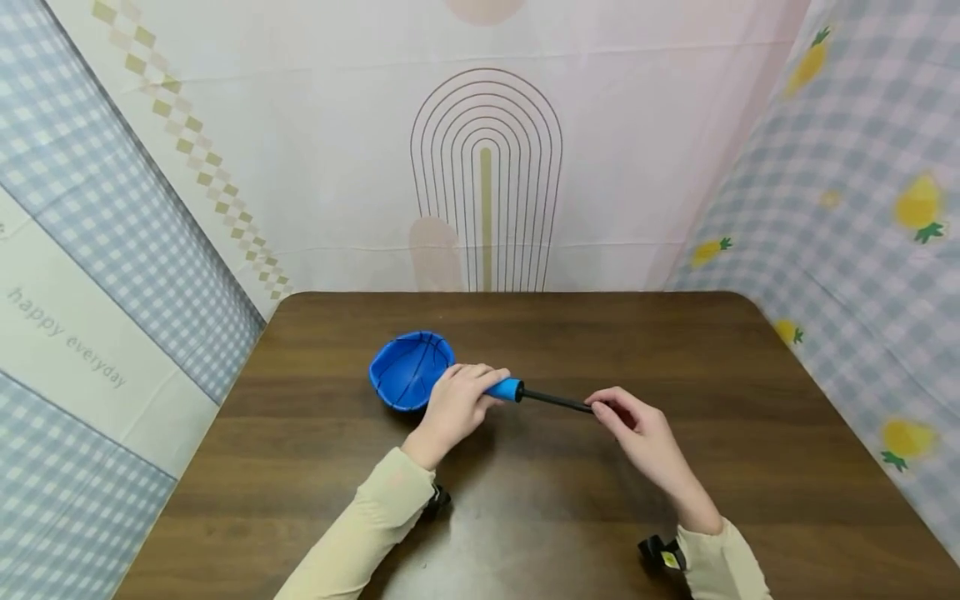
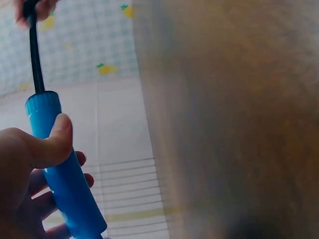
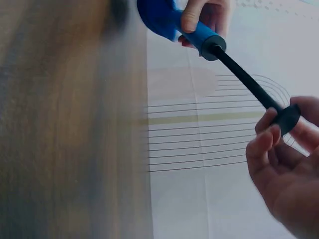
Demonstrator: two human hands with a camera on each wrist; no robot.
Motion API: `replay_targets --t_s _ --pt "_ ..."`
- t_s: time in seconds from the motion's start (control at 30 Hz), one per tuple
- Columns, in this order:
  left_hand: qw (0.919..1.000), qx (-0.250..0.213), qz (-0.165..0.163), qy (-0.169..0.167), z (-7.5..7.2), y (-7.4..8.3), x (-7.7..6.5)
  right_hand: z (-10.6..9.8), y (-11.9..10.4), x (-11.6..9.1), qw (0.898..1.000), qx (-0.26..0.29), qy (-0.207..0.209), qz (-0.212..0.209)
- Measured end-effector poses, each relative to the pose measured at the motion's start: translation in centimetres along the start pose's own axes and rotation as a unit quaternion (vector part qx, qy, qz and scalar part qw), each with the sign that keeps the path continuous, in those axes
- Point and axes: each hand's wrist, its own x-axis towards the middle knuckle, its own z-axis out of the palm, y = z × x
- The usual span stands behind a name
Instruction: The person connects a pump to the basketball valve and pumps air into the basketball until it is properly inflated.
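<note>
A blue hand pump (image 1: 507, 389) is held above the table, its black rod (image 1: 557, 401) drawn out to the right. My left hand (image 1: 459, 407) grips the barrel, the thumb lying along it in the left wrist view. At the rod's far end my right hand (image 1: 643, 433) pinches the black handle (image 3: 287, 119) between thumb and fingers. A dented, deflated blue basketball (image 1: 408, 372) with black lines lies just left of my left hand, hollow side up. The pump's ball end is hidden behind my left hand in the head view.
The brown wooden table (image 1: 570, 517) reaches back to a pale patterned cloth (image 1: 337, 167). Checked cloths hang at both sides, the right one (image 1: 847, 275) printed with yellow fruit. A dark wrist camera (image 1: 660, 554) sits at my right cuff.
</note>
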Motion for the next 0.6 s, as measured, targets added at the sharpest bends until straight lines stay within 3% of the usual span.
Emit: replay_targets --t_s 0.17,0.27,0.37,0.6 --pt "0.9983 0.018 0.001 -0.055 0.1 -0.8 0.1 0.5 0.3 0.0 0.998 0.023 -0.048 -0.027" --pt "0.9932 0.034 -0.001 -0.112 0.4 -0.5 0.3 0.7 0.8 -0.2 0.997 0.033 -0.058 -0.038" --pt "0.9881 0.045 -0.004 -0.147 0.7 0.0 0.3 0.8 1.2 -0.6 0.995 0.054 -0.075 -0.046" --pt "0.9888 0.061 -0.008 -0.136 1.8 0.9 0.3 1.2 2.2 -0.4 0.990 0.100 -0.087 -0.044"
